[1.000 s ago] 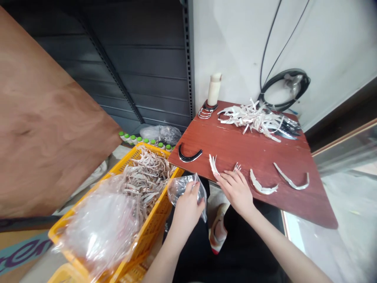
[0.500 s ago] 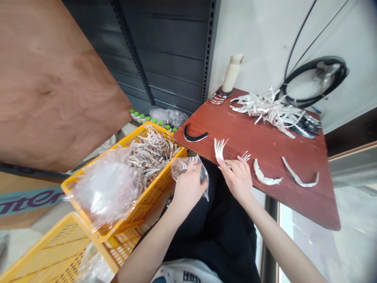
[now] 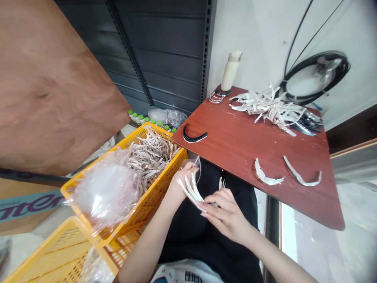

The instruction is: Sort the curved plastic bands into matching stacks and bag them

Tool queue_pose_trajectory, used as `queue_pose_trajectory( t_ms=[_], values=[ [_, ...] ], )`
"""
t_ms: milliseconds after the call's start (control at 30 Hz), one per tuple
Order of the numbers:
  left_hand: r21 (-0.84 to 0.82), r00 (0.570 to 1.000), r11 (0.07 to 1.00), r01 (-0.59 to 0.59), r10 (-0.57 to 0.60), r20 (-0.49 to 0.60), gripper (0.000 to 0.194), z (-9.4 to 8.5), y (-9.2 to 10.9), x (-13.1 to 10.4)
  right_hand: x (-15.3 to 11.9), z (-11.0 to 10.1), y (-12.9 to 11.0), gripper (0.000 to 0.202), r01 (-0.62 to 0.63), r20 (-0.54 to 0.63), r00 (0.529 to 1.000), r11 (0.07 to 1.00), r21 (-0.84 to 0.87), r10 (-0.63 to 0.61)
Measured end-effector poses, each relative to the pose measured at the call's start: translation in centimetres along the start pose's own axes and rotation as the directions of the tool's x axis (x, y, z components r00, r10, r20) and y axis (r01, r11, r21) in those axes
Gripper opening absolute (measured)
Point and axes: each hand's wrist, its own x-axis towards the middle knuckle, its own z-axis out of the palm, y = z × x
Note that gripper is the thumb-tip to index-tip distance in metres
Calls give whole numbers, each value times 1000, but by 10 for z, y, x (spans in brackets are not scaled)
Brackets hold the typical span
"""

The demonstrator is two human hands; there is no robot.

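Above my lap, my right hand [image 3: 225, 212] grips a bundle of curved white strips [image 3: 191, 190]. One end fans out toward my left hand, and the other ends poke up behind my fingers. My left hand [image 3: 182, 182] is closed on a clear plastic bag [image 3: 196, 169], partly hidden behind the strips. On the red-brown table lie two more curved white pieces, a thick bundle [image 3: 266, 177] and a slimmer one [image 3: 303, 175]. A black curved strip [image 3: 194, 137] lies near the table's left corner.
The table [image 3: 235, 145] also bears a heap of white strips [image 3: 268, 106] and a cream bottle [image 3: 231, 70]. A yellow crate [image 3: 159, 188] on my left holds clear bags [image 3: 108, 192] and loose strips [image 3: 153, 149]. Another yellow crate [image 3: 55, 251] stands nearer. Coiled black cable [image 3: 318, 74] hangs at the wall.
My right hand has lifted the strip bundle off the table's front edge and brought it left and down over my lap, beside the bag in my left hand.
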Motion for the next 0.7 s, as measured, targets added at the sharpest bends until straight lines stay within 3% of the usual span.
queue_pose_trajectory(
  t_ms=[100,233,333,500,700],
  values=[
    [-53,994,995,-85,88,62,37,-6,-18,-2,-10,12,11,35,-50,11,999,999,-6,50],
    [-76,990,994,-74,83,116,51,-15,-30,-11,-17,9,19,33,-110,64,992,994,-6,110],
    [-69,989,997,-38,47,138,59,-18,-29,-14,-19,-1,20,33,-153,110,982,988,-13,153],
    [-144,987,988,-50,72,147,50,-19,-24,-17,-25,-15,19,34,-184,140,973,983,-31,186],
    [-134,975,987,-91,115,188,67,-22,-12,-25,-28,-15,7,36,-133,92,983,965,-226,157]
  ],
)
